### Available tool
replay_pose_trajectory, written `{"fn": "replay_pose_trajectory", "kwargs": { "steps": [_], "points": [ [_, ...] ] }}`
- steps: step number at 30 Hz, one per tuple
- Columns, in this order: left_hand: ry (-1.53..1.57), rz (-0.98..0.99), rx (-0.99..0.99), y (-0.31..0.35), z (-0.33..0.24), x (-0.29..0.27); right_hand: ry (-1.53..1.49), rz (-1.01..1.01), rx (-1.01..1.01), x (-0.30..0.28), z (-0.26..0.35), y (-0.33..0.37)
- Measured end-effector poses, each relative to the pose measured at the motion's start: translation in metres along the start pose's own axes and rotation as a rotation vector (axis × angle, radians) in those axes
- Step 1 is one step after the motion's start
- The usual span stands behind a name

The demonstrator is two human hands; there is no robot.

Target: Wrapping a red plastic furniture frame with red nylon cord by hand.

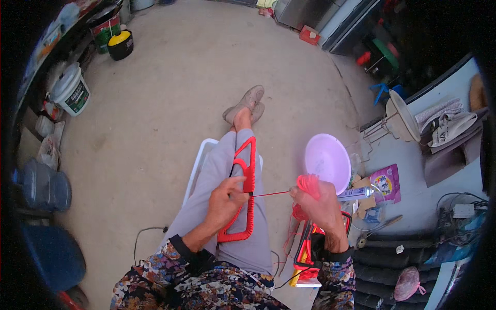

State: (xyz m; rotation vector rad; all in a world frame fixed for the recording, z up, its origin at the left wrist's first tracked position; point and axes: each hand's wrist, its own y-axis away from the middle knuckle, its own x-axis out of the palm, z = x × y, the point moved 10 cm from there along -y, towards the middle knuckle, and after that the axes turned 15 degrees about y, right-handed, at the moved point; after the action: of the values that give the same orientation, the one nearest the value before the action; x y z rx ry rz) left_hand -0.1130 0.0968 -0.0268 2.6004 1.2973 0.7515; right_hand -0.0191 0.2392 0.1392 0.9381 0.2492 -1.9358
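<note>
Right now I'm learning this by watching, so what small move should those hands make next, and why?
Probably loop the right hand once around the red frame: its side looks wrapped in cord, and a taut red strand runs from it to that hand, which grips a bundle of red cord, while the left hand is at the frame.

A dark, multicoloured flowered shirt (227,292) with black cuffs (181,247) at lower centre; plain grey trousers (209,173) and greyish-brown shoes (252,98) above.
</note>
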Motion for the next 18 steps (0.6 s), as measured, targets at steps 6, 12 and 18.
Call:
{"fn": "replay_pose_trajectory", "kwargs": {
  "steps": [6,12,18],
  "points": [
    [-0.293,0.467,0.473,0.005,-0.052,0.072,-0.170,-0.020,0.033,0.008,-0.003,-0.016],
    [0.388,0.222,-0.085,-0.019,-0.007,0.030,-1.365,-0.285,0.024,-0.057,-0.130,-0.063],
    [0.575,0.178,-0.119,-0.028,-0.004,0.018,-1.305,-0.873,0.090,-0.145,-0.244,-0.040]
  ]
}}
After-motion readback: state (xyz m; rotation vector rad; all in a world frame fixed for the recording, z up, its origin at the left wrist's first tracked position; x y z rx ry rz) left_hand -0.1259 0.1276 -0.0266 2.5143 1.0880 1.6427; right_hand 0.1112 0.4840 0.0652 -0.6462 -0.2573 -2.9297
